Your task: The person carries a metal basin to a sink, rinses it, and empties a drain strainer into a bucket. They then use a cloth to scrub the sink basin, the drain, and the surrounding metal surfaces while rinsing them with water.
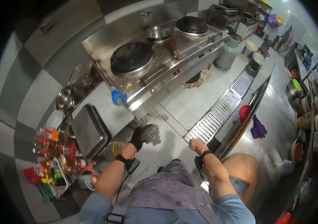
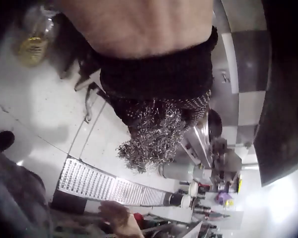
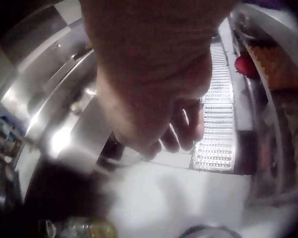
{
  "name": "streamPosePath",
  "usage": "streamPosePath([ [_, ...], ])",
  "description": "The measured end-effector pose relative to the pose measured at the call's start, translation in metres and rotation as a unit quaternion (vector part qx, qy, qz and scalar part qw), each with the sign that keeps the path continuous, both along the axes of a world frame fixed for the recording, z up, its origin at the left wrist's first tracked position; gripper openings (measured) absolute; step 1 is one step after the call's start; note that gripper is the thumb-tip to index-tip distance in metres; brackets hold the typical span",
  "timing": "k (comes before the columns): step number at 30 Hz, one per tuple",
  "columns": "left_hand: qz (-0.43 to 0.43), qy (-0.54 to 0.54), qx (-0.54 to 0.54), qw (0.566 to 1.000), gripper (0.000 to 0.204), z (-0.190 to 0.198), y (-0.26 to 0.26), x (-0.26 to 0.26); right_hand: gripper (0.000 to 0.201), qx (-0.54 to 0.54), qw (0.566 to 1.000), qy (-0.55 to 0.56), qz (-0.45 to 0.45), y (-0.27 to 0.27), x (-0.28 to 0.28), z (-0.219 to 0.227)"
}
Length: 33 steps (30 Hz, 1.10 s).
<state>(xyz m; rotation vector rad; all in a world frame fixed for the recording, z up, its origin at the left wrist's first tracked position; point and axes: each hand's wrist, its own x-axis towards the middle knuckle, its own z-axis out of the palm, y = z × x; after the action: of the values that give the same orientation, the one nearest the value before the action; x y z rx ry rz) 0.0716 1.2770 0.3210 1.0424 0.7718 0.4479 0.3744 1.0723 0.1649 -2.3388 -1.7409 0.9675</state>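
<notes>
A black glove covers my left hand (image 1: 138,139), which grips a clump of silvery steel wool (image 1: 152,134) above the tiled floor. In the left wrist view the curly metal strands (image 2: 154,141) stick out beyond the gloved hand (image 2: 156,82); its fingertips are hidden. Bare and holding nothing, my right hand (image 1: 195,144) hangs near the end of the metal floor grate (image 1: 213,125). The right wrist view shows its loosely curled fingers (image 3: 181,130) beside the grate (image 3: 214,134).
A steel stove (image 1: 159,71) with two dark woks (image 1: 132,58) stands ahead. Left are a side counter with metal trays (image 1: 88,130), bottles and an oil container (image 1: 118,148). A steel counter (image 1: 274,115) with a purple cloth (image 1: 258,128) runs along the right.
</notes>
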Motion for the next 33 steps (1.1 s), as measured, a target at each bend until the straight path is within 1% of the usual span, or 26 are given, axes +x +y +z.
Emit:
streamPosePath([
  [2, -0.007, -0.026, -0.096, 0.995, 0.038, -0.012, 0.043, 0.067, 0.03, -0.058, 0.994, 0.018, -0.09, 0.008, 0.034, -0.011],
  [4, -0.047, -0.101, -0.143, 0.983, 0.038, -0.014, 0.072, 0.128, 0.032, -0.103, 0.993, 0.011, -0.052, 0.022, 0.08, -0.038],
  [5, -0.059, -0.114, -0.125, 0.984, 0.037, -0.007, 0.079, 0.158, 0.032, -0.12, 0.991, 0.021, -0.062, 0.033, 0.1, -0.044],
  [6, -0.081, -0.035, -0.096, 0.991, 0.035, -0.005, 0.096, 0.186, 0.031, -0.138, 0.988, 0.029, -0.071, 0.044, 0.122, -0.049],
  [7, -0.062, -0.05, -0.126, 0.989, 0.034, -0.011, 0.112, 0.214, 0.031, -0.137, 0.986, 0.005, -0.095, 0.057, 0.137, -0.049],
  [9, -0.045, -0.055, -0.158, 0.985, 0.033, 0.003, 0.136, 0.252, 0.03, -0.146, 0.983, 0.004, -0.107, 0.087, 0.161, -0.048],
  [11, -0.039, -0.09, -0.216, 0.971, 0.036, 0.021, 0.167, 0.296, 0.03, -0.16, 0.98, -0.007, -0.119, 0.116, 0.203, -0.046],
  [12, -0.036, -0.092, -0.222, 0.97, 0.036, 0.003, 0.19, 0.309, 0.03, -0.11, 0.991, -0.008, -0.073, 0.127, 0.219, -0.055],
  [13, -0.054, -0.16, -0.261, 0.951, 0.037, -0.012, 0.216, 0.32, 0.03, -0.059, 0.998, -0.01, -0.024, 0.14, 0.235, -0.061],
  [14, -0.072, -0.229, -0.299, 0.924, 0.039, -0.026, 0.235, 0.332, 0.03, -0.068, 0.997, -0.015, -0.02, 0.149, 0.257, -0.078],
  [15, 0.013, -0.114, -0.223, 0.968, 0.037, 0.046, 0.223, 0.349, 0.031, -0.043, 0.999, -0.007, -0.005, 0.161, 0.281, -0.101],
  [16, 0.021, -0.119, -0.227, 0.966, 0.037, 0.046, 0.242, 0.362, 0.032, -0.016, 1.0, 0.002, 0.013, 0.178, 0.3, -0.112],
  [17, 0.034, -0.123, -0.229, 0.965, 0.037, 0.034, 0.264, 0.366, 0.03, 0.031, 0.999, 0.008, 0.033, 0.196, 0.314, -0.079],
  [18, 0.032, -0.142, -0.226, 0.963, 0.036, 0.018, 0.284, 0.37, 0.029, -0.01, 0.997, -0.042, 0.056, 0.225, 0.321, -0.032],
  [20, 0.028, -0.178, -0.227, 0.957, 0.035, -0.012, 0.322, 0.378, 0.027, 0.122, 0.991, 0.014, 0.044, 0.276, 0.368, -0.051],
  [22, 0.02, -0.239, -0.242, 0.94, 0.035, -0.035, 0.354, 0.396, 0.026, 0.239, 0.966, 0.078, -0.057, 0.345, 0.383, 0.006],
  [23, 0.008, -0.28, -0.256, 0.925, 0.035, -0.046, 0.372, 0.412, 0.031, 0.201, 0.969, 0.125, -0.065, 0.389, 0.414, -0.009],
  [24, -0.011, -0.33, -0.276, 0.903, 0.035, -0.061, 0.395, 0.432, 0.023, 0.218, 0.954, 0.174, -0.106, 0.436, 0.434, -0.008],
  [25, -0.039, -0.381, -0.299, 0.874, 0.035, -0.078, 0.42, 0.459, 0.026, 0.226, 0.947, 0.209, -0.092, 0.48, 0.429, 0.044],
  [26, -0.059, -0.42, -0.318, 0.848, 0.035, -0.097, 0.451, 0.477, 0.028, 0.238, 0.946, 0.204, -0.086, 0.524, 0.423, 0.078],
  [27, 0.116, -0.237, -0.291, 0.92, 0.033, -0.02, 0.446, 0.466, 0.024, 0.302, 0.917, 0.251, -0.068, 0.569, 0.452, 0.053],
  [28, 0.176, -0.253, -0.275, 0.911, 0.032, -0.027, 0.452, 0.475, 0.022, 0.289, 0.924, 0.236, -0.082, 0.606, 0.471, 0.048],
  [29, 0.234, -0.269, -0.255, 0.899, 0.031, -0.036, 0.46, 0.486, 0.036, 0.252, 0.955, 0.143, -0.063, 0.633, 0.457, 0.09],
  [30, 0.196, -0.32, -0.283, 0.883, 0.027, -0.03, 0.47, 0.48, 0.057, 0.255, 0.962, 0.095, -0.028, 0.665, 0.457, 0.097],
  [32, 0.253, -0.329, -0.274, 0.868, 0.026, -0.031, 0.493, 0.491, 0.076, 0.217, 0.976, 0.021, -0.008, 0.715, 0.443, 0.12],
  [33, 0.265, -0.306, -0.274, 0.872, 0.027, -0.036, 0.504, 0.493, 0.084, 0.174, 0.984, 0.002, -0.025, 0.737, 0.439, 0.117],
])
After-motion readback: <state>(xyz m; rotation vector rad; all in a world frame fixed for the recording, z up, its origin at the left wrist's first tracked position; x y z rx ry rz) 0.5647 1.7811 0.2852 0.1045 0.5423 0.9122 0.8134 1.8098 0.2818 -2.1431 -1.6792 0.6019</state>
